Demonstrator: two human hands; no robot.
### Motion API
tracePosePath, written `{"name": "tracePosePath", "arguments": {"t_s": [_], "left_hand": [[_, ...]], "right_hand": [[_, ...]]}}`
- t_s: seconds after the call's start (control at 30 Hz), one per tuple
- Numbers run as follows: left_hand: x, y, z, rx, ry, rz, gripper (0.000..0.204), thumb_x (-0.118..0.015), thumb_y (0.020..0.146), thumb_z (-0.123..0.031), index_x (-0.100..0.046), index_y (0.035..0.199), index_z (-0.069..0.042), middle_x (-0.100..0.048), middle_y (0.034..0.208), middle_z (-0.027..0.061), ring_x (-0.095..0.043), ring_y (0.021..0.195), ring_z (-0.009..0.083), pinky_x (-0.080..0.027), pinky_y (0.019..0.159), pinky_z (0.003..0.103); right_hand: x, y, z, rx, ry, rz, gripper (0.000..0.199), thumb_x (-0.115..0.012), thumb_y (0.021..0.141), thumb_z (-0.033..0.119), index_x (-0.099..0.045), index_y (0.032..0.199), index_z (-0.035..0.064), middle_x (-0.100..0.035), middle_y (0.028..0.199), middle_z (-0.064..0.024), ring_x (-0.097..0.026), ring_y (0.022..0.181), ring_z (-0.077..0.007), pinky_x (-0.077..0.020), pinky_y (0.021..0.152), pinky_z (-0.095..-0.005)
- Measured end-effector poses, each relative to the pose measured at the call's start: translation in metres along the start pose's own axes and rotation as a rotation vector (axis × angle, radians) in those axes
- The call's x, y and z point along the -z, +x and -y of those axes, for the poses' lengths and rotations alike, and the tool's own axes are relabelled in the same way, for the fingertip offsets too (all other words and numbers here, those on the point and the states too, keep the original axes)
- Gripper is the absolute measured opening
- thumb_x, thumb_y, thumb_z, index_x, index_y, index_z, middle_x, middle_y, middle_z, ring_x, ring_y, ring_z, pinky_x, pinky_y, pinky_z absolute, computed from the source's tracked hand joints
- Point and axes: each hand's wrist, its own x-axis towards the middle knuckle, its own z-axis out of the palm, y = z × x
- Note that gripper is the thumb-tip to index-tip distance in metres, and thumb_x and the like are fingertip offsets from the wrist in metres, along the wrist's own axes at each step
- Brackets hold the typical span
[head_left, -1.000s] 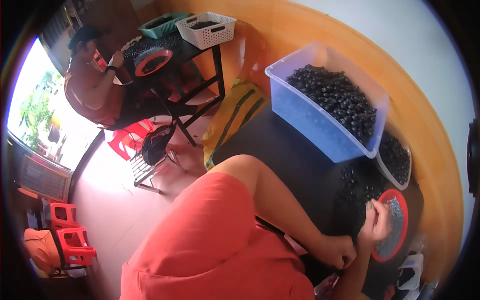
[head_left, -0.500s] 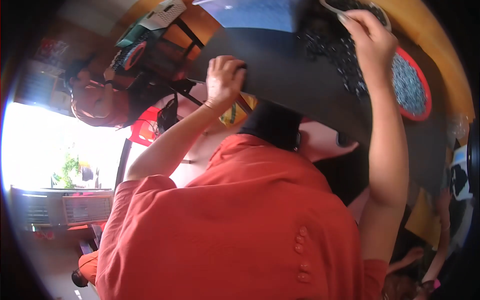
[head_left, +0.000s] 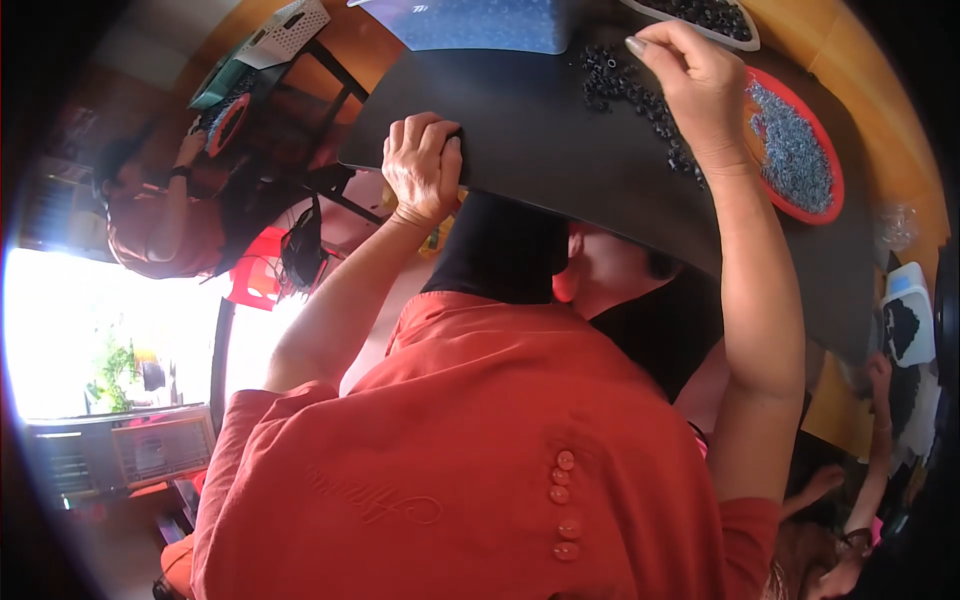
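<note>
Left hand (head_left: 422, 165) curls at black tabletop's (head_left: 530, 125) near edge, hold unclear; right hand (head_left: 700, 85), grip pinched closed, contents indiscernible, hovers by small glossy black rings (head_left: 660, 122) beside red oval-looking tray (head_left: 836, 180). Rings look light, hard, slippery; best pinched by rims.

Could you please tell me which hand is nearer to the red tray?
Right: the right hand is just left of the red tray; the left hand is much farther left, at the edge of the table.
</note>
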Motion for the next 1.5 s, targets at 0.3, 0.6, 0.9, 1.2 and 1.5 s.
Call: {"name": "tracePosePath", "arguments": {"t_s": [0.3, 0.6, 0.9, 1.2, 1.5], "left_hand": [[-0.008, 0.002, 0.009, -0.021, -0.042, -0.137, 0.011, -0.063, 0.078, -0.013, -0.066, 0.088, -0.007, -0.063, 0.094, 0.0075, -0.058, 0.084, 0.0278, -0.043, 0.074, 0.038], [-0.005, 0.002, 0.003, 0.001, -0.058, -0.121, 0.013, -0.059, 0.083, -0.01, -0.067, 0.091, -0.005, -0.065, 0.097, 0.0098, -0.059, 0.087, 0.0293, -0.046, 0.079, 0.038], [-0.007, -0.001, 0.003, -0.048, -0.038, -0.128, 0.014, -0.056, 0.084, -0.009, -0.067, 0.09, -0.004, -0.066, 0.096, 0.0114, -0.06, 0.086, 0.0309, -0.048, 0.08, 0.039], [-0.01, -0.002, 0.008, -0.063, -0.067, -0.11, 0.013, -0.058, 0.084, -0.011, -0.067, 0.092, -0.006, -0.065, 0.098, 0.01, -0.058, 0.087, 0.031, -0.045, 0.081, 0.041], [-0.009, -0.004, 0.007, -0.056, -0.076, -0.12, 0.014, -0.058, 0.083, -0.01, -0.067, 0.093, -0.005, -0.065, 0.098, 0.011, -0.059, 0.089, 0.0312, -0.045, 0.081, 0.04]], "right_hand": [[-0.01, -0.005, -0.024, -0.173, -0.056, 0.037, 0.007, -0.073, 0.087, 0.01, -0.071, 0.09, 0.0029, -0.061, 0.068, 0.0052, -0.051, 0.063, 0.0004, -0.0414, 0.058, -0.0177], [-0.015, -0.011, -0.026, -0.184, -0.074, 0.131, 0.009, -0.07, 0.087, 0.007, -0.068, 0.092, -0.0008, -0.067, 0.072, -0.0015, -0.06, 0.069, -0.0036, -0.0476, 0.064, -0.0215], [-0.01, -0.004, -0.004, -0.049, -0.059, -0.027, 0.014, -0.074, 0.081, 0.012, -0.065, 0.078, 0.0014, -0.067, 0.071, -0.0134, -0.068, 0.065, -0.0272, -0.0505, 0.06, -0.0358], [-0.01, -0.001, -0.014, 0.045, -0.087, -0.103, 0.014, -0.075, 0.079, 0.013, -0.065, 0.075, 0.003, -0.066, 0.07, -0.0136, -0.068, 0.066, -0.03, -0.0511, 0.06, -0.0381], [-0.01, -0.001, -0.013, 0.077, -0.129, -0.118, 0.017, -0.076, 0.078, 0.015, -0.065, 0.073, 0.0045, -0.066, 0.069, -0.0135, -0.067, 0.064, -0.0305, -0.0506, 0.058, -0.0393]]}}
